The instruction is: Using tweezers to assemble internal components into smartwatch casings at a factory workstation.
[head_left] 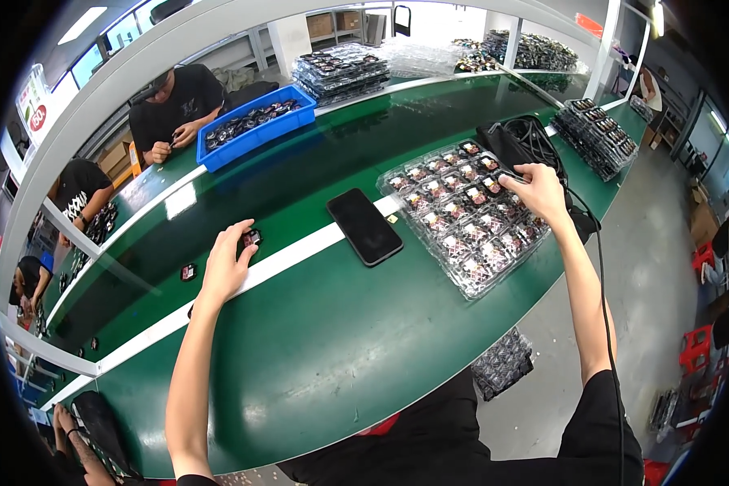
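My left hand [227, 263] reaches over the green belt, its thumb and fingers closed around a small black part [253, 237] with a printed face. A similar small part [188, 272] lies on the belt to its left. On the right, a clear plastic tray [471, 289] holds rows of small parts with colourful faces in its pockets. At the tray's far right side is my right hand [539, 191], fingertips pinched together over a pocket. Something dark shows at those fingertips, too covered to name. Between my hands lies a black smartphone [364, 227], partly on the white strip [296, 253].
A blue bin [257, 127] of black parts stands across the belt, by a co-worker [178, 113] handling a small piece. Stacked filled trays [595, 138] stand at the right, near a black bag [522, 138]. A black cable [601, 283] hangs beside my right arm.
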A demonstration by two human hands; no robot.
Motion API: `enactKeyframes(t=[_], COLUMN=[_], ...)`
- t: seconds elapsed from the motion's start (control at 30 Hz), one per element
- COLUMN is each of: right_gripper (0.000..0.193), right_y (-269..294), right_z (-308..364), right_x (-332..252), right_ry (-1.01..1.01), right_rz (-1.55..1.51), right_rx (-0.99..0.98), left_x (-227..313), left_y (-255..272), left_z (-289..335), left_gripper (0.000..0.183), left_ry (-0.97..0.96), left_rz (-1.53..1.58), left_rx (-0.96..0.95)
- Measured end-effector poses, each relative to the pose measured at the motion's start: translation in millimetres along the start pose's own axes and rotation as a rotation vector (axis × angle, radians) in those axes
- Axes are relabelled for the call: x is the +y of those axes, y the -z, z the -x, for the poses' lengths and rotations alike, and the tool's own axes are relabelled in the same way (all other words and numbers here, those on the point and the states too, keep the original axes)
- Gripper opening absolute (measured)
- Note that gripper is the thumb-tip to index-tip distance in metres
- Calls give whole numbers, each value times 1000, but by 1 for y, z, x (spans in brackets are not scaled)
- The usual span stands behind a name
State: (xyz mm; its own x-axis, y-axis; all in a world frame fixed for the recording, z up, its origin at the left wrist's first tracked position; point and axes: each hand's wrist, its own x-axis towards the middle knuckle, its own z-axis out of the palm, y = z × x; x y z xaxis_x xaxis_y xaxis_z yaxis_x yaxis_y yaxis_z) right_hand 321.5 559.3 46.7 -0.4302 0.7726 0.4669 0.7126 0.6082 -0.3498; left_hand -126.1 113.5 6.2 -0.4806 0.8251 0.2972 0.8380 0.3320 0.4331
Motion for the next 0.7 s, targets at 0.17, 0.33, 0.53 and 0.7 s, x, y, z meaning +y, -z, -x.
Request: enactKeyframes(t=[0.17,0.33,0.53,0.7], right_gripper=[40,28,22,18], right_y=[17,29,12,-33], right_z=[-5,33,105,135], right_x=[-31,-117,-239,-286], right_ry=[31,87,309,437], right_rz=[-404,-828,-942,-1052], right_rx=[10,-231,-568,-626], left_x=[22,91,103,95], left_y=[-6,7,15,20], left_z=[11,74,126,141], left_gripper=[51,54,47,62], left_ry=[-60,-245,-210,-114], left_rz=[-36,117,-98,23], left_rx=[112,-156,-144,-43])
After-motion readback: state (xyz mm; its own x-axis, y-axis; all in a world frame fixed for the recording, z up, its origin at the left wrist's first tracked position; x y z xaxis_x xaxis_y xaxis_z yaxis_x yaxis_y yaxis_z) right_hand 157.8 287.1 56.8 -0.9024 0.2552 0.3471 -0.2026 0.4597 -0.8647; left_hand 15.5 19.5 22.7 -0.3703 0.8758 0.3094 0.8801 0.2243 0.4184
